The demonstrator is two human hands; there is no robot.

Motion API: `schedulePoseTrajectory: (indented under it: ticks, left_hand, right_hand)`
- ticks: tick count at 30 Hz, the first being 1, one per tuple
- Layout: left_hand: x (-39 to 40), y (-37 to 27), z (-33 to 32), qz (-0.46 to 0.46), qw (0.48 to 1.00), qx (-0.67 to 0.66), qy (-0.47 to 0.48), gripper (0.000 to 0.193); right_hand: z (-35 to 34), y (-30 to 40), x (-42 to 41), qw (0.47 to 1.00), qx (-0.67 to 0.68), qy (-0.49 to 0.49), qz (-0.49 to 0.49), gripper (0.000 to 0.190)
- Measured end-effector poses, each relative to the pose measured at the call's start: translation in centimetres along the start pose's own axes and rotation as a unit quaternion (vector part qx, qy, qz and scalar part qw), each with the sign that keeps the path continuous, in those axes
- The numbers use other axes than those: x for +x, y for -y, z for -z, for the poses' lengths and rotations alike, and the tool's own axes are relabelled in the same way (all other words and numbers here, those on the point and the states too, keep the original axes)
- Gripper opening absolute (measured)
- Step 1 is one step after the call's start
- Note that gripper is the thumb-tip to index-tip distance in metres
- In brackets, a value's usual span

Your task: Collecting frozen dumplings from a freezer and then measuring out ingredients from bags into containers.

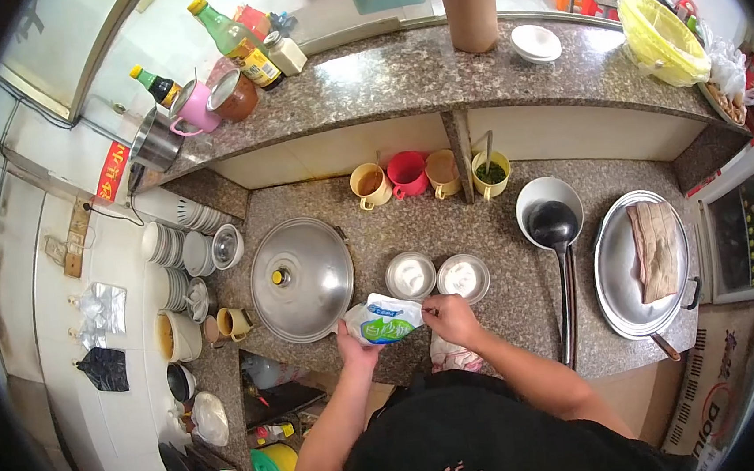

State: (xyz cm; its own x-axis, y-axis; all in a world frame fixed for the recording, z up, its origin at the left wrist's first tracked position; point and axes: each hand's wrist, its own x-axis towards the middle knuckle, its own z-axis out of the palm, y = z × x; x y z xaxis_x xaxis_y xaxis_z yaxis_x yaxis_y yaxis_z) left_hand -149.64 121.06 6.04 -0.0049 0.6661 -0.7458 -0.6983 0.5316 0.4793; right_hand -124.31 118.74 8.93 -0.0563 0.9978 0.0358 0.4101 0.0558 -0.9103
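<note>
A white plastic bag of sugar (387, 324) with green and blue print is held up in front of me. My left hand (358, 344) supports its left end from below. My right hand (451, 317) pinches the bag's right edge between its fingers. Just beyond the bag stand two round metal bowls, the left one (411, 275) and the right one (463, 278), each with white contents. A folded cloth (454, 354) lies partly hidden under my right forearm. To the left, a large domed metal lid (302, 280) has a yellow-topped knob.
On the right are a white bowl (537, 191) with a black ladle (553, 224), and a lidded pan (609, 270) bearing a folded cloth (655, 251). Plastic mugs (407, 173) line the back under a raised granite shelf (379, 89). Stacked dishes (164, 244) stand left.
</note>
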Motion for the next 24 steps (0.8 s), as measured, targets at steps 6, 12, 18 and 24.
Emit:
schedulePoseTrajectory:
  ticks: [6,12,18,24]
  left_hand:
    - [0.7,-0.1,0.1,-0.014,1.000,0.019,0.020,0.065]
    - [0.4,-0.9,-0.8,0.004,1.000,-0.017,-0.022,0.069]
    - [1.0,-1.2,-0.4,-0.006,1.000,-0.017,0.009,0.070]
    - [1.3,-1.2,-0.7,0.003,1.000,-0.023,-0.004,0.069]
  right_hand:
    - [-1.2,-1.8,0.5,0.976,0.162,-0.107,-0.099,0.017]
    - [0.5,-1.7,1.5,0.915,0.301,-0.146,-0.227,0.016]
    - [1.0,-1.6,1.5,0.922,0.270,-0.149,-0.233,0.016]
    - [0.2,-1.0,1.2,0.965,0.175,-0.130,-0.146,0.015]
